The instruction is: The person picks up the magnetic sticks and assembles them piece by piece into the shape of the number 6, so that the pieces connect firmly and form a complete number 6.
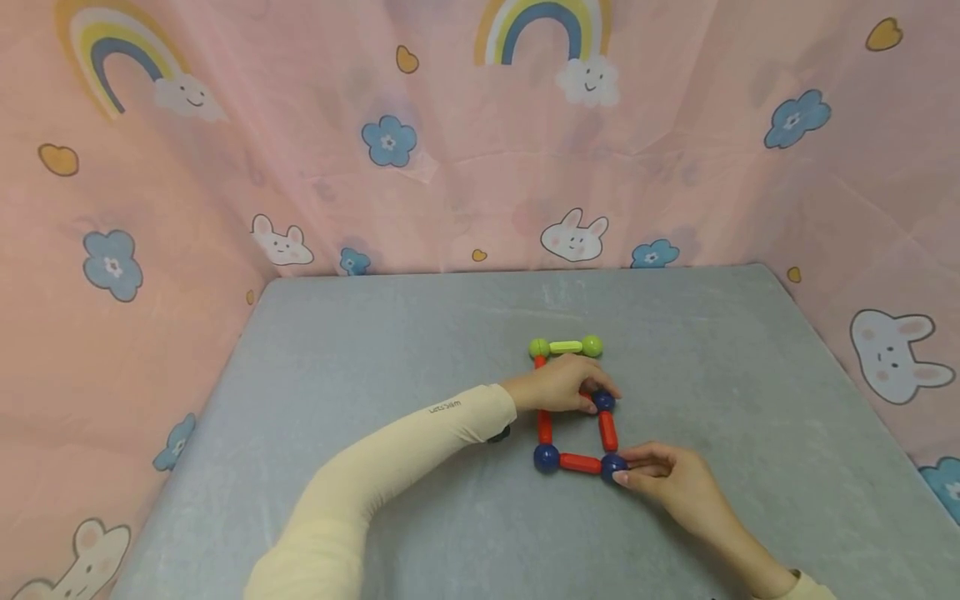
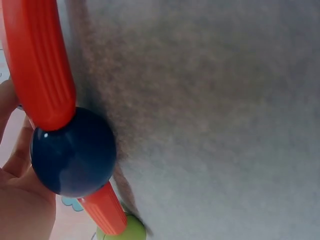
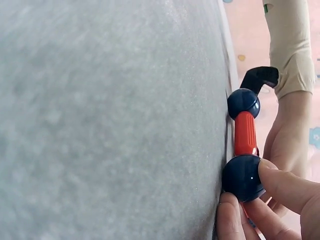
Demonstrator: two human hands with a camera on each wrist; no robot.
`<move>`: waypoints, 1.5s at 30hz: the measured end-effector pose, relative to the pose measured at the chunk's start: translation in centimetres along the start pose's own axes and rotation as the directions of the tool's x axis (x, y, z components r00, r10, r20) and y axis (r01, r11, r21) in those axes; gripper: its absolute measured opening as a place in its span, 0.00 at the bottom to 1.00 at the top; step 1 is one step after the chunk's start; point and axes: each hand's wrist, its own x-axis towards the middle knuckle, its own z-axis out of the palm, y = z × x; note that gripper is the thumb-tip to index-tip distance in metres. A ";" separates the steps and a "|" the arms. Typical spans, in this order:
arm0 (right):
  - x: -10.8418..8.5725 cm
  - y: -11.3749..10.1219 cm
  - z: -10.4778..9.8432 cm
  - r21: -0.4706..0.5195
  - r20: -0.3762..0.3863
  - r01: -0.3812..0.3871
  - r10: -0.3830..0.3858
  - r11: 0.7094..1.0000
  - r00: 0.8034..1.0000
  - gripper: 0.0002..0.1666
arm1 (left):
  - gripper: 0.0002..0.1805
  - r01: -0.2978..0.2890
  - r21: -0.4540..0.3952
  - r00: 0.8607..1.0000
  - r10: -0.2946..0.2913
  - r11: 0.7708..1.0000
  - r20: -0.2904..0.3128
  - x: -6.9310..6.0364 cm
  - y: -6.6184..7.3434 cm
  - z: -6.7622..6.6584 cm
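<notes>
Red rods and balls form a ball-and-stick frame on the table. My left hand (image 1: 567, 384) reaches across it and pinches the dark blue ball (image 1: 603, 402) at its upper right; the palm hides part of the frame. My right hand (image 1: 678, 482) grips the lower right blue ball (image 1: 612, 466) between thumb and fingers, closer in the right wrist view, where that blue ball (image 3: 243, 178) joins a red rod (image 3: 245, 133). Another blue ball (image 1: 547, 457) forms the lower left corner. Two green balls, one at left (image 1: 539, 348), are linked by a light green rod (image 1: 566, 347) at the top.
The grey table (image 1: 360, 350) reaches back to a pink curtain (image 1: 450, 192) printed with rainbows, rabbits and flowers, which also hangs at both sides. My left forearm in its cream sleeve (image 1: 405, 450) spans the table left of the frame.
</notes>
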 end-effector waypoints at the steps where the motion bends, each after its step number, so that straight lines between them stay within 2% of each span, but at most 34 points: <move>1: 0.0 0.0 0.0 -0.004 0.001 0.002 -0.002 1.000 1.000 0.27 | 0.21 0.001 0.002 1.000 -0.001 1.000 -0.001 0.0 0.0 0.0; 15: 0.4 -0.2 -0.3 -0.038 -0.009 -0.031 0.030 0.999 1.000 0.28 | 0.21 0.013 -0.013 1.000 -0.013 1.000 0.000 -0.3 0.4 -0.1; 21: 0.7 -0.3 -0.6 -0.048 0.010 -0.019 0.020 0.999 1.000 0.26 | 0.21 0.015 -0.022 1.000 -0.015 1.000 -0.001 -0.4 0.5 -0.1; 27: 1.0 -0.3 -0.8 -0.038 0.030 0.033 -0.032 0.999 0.999 0.26 | 0.23 0.019 -0.046 1.000 -0.020 0.999 -0.007 -0.4 0.4 -0.1; 31: 1.2 -0.3 -0.9 -0.029 0.049 0.056 -0.055 0.998 0.997 0.26 | 0.23 0.050 -0.073 0.998 -0.052 0.996 -0.027 -0.7 0.3 -0.1; 36: 1.3 -0.5 -1.0 -0.040 0.063 0.022 -0.019 0.999 0.998 0.27 | 0.20 0.106 -0.069 0.993 -0.110 0.992 -0.043 -1.1 0.2 -0.3; 40: 1.3 -0.8 -1.0 -0.064 0.054 0.004 0.000 0.998 0.999 0.27 | 0.20 0.121 -0.062 0.991 -0.124 0.991 -0.047 -1.3 0.3 -0.5; 45: 1.7 -0.8 -1.0 -0.064 0.058 0.017 -0.013 0.998 0.998 0.27 | 0.19 0.133 -0.066 0.989 -0.137 0.989 -0.055 -1.5 0.3 -0.5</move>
